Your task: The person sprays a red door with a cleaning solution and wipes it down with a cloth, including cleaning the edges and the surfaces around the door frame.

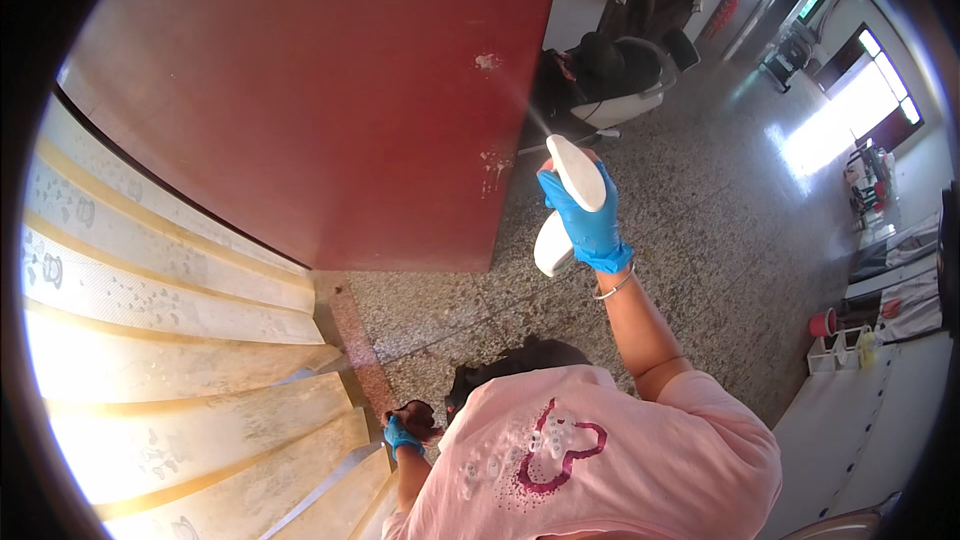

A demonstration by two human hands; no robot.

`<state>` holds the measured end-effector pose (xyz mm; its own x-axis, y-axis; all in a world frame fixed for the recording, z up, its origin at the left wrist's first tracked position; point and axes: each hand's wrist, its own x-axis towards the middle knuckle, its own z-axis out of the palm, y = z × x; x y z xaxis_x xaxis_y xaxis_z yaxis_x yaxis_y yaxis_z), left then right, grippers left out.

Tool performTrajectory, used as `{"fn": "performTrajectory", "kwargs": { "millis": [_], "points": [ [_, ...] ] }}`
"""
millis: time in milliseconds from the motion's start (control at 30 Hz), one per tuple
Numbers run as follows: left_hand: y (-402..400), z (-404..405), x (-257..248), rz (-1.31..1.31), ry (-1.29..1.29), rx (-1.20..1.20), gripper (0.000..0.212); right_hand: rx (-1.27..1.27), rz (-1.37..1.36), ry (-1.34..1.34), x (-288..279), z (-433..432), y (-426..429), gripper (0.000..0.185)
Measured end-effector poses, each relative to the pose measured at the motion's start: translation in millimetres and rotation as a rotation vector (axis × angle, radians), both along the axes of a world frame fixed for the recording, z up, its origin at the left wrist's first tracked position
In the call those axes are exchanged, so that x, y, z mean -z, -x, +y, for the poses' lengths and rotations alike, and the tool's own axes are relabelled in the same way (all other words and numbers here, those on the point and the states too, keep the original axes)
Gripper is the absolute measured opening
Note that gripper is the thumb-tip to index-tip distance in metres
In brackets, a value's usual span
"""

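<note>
My right hand, in a blue disposable glove, grips a white spray bottle just off the red door panel. A thin mist leaves the white spray head toward the panel. White wet-looking spots mark the panel near its free edge, and a second patch with drips lies closer to the bottle. Low beside my body, my left hand, also gloved in blue, holds a bunched dark reddish-brown cloth. Part of the cloth is hidden by my shirt.
A pale curtain of overlapping printed strips hangs on my left. Behind the panel's edge stands a motor scooter on the speckled floor. Farther right are a pink bucket, a white rack and a bright doorway.
</note>
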<state>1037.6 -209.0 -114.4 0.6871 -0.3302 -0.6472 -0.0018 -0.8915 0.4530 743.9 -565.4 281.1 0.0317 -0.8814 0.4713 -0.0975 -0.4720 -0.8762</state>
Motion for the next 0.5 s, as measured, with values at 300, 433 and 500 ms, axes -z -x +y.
{"fn": "performTrajectory", "kwargs": {
  "millis": [300, 433, 500],
  "points": [
    [-12.4, 2.5, -19.4, 0.37, 0.364, -0.469, 0.044, 0.097, 0.1, 0.014, 22.1, -0.4, -2.7, 0.031],
    [-3.1, -12.0, -76.8, 0.463, 0.436, -0.575, 0.037, 0.093, 0.07, -0.252, 59.9, 4.1, -2.6, 0.033],
    [6.1, -20.5, -102.9, 0.522, 0.469, -0.609, 0.032, 0.069, 0.159, -0.168, 90.2, 1.9, 11.3, 0.038]
  ]
}}
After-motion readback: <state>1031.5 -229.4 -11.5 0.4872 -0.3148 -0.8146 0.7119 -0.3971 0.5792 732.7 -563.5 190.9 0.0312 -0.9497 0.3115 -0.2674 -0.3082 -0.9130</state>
